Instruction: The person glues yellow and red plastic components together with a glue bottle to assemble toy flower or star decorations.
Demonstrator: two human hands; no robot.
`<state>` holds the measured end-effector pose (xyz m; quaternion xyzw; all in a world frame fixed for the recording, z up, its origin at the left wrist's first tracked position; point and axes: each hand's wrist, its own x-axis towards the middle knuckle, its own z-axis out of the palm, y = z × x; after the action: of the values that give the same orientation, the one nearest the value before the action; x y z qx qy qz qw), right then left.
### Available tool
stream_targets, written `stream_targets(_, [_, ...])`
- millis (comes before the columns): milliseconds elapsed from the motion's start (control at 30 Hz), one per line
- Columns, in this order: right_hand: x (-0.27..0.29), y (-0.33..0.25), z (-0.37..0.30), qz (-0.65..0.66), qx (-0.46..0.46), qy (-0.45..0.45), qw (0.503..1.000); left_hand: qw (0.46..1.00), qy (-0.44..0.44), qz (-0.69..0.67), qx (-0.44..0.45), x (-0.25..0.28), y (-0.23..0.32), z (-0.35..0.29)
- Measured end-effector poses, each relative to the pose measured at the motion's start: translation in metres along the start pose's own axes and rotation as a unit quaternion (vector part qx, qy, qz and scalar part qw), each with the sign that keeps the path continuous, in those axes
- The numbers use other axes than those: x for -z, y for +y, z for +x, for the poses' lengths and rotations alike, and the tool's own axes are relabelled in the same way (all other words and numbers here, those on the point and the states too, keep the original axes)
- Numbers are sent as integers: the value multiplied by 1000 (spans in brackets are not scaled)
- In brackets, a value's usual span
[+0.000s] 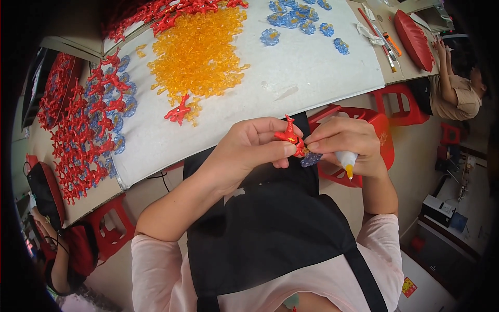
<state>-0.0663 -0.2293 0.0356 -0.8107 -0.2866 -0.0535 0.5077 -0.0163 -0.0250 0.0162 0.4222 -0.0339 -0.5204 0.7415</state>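
Observation:
Above the black apron, my left hand [249, 143] pinches a small red figurine [288, 136] between thumb and fingers. My right hand [351, 140] is closed, with its thumb and forefinger tips meeting at the figurine's lower end. A translucent blue-violet piece [311, 159] shows just below those fingertips, against the figurine; which hand bears it I cannot tell. Tucked in my right hand's other fingers is a white glue bottle [346, 157] with a yellow tip and thin nozzle pointing down. A small yellowish bit between the fingertips is too small to make out.
On the white-covered table [291, 88] lie a heap of orange translucent pieces [197, 52], a lone red figurine [178, 111] and blue pieces [291, 18]. Rows of red figurines [86, 140] fill the left side. A red tray [414, 41], red stools [397, 101] and a person [457, 93] are at right.

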Motion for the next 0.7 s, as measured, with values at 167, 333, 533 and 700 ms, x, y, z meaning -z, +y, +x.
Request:
stream_targets(167, [2,-3,2,-7,-12,-22,1000,1000,-15,-2,21,3,1,2])
stream_targets(333, [4,-2,2,8,-14,-37,999,998,-33,-3,46,4,3,5])
stream_targets(533, [3,-2,-1,-20,-29,-48,998,996,-28,21,77,5,1,10])
stream_targets(700, [2,3,-5,-34,-53,-43,997,997,5,23,68,3,-2,11])
